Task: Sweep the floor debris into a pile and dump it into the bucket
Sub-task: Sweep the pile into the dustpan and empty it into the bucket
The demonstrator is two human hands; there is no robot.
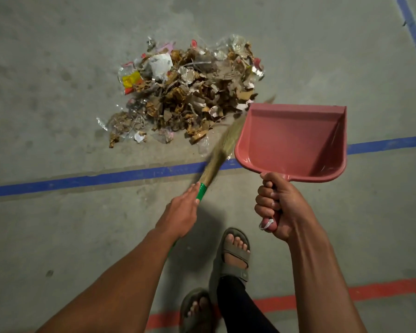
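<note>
The debris pile (187, 92) sits gathered at eleven o'clock of the feet. The left hand (180, 212) grips the broom (216, 152), bristles blurred at the pile's edge; the right hand (274, 207) curls round the empty dustpan (293, 143) handle. Sweeping looks done, so scooping comes next: lower the pan's lip flat (bucket not visible).

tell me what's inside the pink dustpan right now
Nothing shows inside the pink dustpan; its tray looks bare. The debris pile lies on the floor beyond it. The right hand covers its handle.
</note>
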